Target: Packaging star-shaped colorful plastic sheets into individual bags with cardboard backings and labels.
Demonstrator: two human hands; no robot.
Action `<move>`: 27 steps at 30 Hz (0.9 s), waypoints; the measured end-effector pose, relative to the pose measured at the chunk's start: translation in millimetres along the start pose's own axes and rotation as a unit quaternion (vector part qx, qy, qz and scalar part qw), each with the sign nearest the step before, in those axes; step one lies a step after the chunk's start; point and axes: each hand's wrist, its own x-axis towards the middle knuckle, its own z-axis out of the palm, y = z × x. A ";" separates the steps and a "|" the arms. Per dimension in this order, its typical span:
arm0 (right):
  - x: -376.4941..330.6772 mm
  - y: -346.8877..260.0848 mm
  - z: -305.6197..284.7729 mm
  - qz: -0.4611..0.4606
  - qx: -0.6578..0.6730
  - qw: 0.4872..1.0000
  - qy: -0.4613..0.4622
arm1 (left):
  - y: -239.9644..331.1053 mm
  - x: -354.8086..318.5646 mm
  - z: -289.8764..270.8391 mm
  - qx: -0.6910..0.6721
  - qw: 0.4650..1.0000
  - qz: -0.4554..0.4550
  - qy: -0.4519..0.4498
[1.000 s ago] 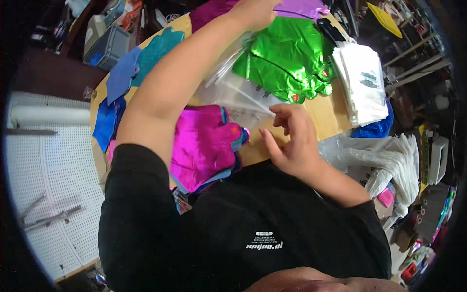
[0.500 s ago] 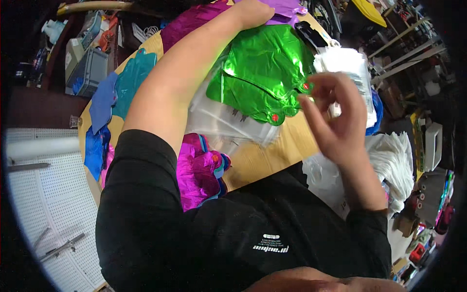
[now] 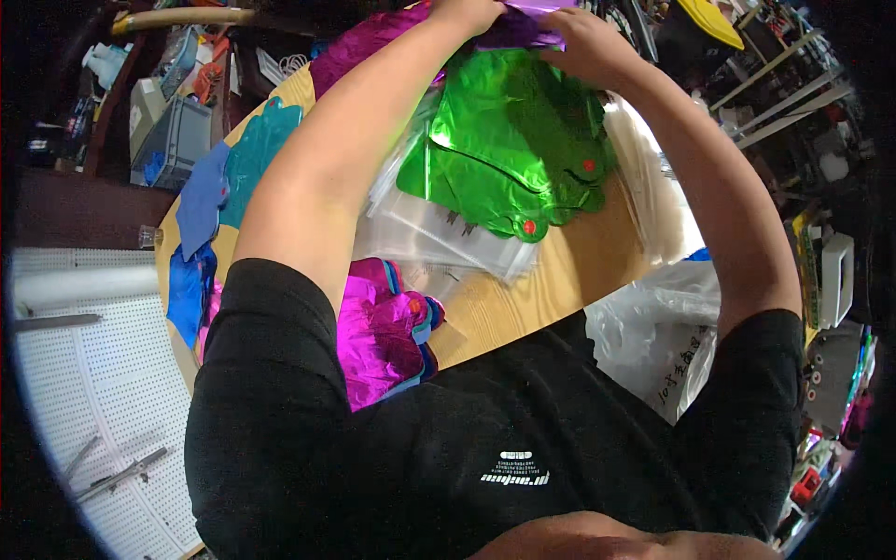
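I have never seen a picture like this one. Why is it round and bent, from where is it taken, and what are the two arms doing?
The camera sits on a person's head and looks down through a very wide lens, so straight edges bend. The black shape below is the person's shirt. Both bare arms stretch forward: the left hand and the right hand together grip a purple foil sheet at the far edge. On the wooden table lie a green foil balloon, clear plastic bags, a magenta foil pile and blue foil shapes.

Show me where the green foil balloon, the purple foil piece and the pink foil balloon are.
green foil balloon (image 3: 509,140), head view, middle of its shiny body
purple foil piece (image 3: 527,23), head view, strip between both hands
pink foil balloon (image 3: 378,341), head view, crinkled centre
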 end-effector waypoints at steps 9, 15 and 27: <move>46.0 -37.4 -27.4 0.121 -0.033 0.986 0.110 | -53.0 4.5 10.5 -0.061 0.991 -0.114 -0.021; 40.0 -50.2 -38.9 0.112 -0.068 0.991 0.033 | -39.7 -5.8 19.1 -0.094 0.960 -0.255 -0.070; 49.6 -37.1 -33.5 0.108 -0.210 0.969 0.072 | -41.4 -25.1 33.9 0.001 0.995 -0.097 0.037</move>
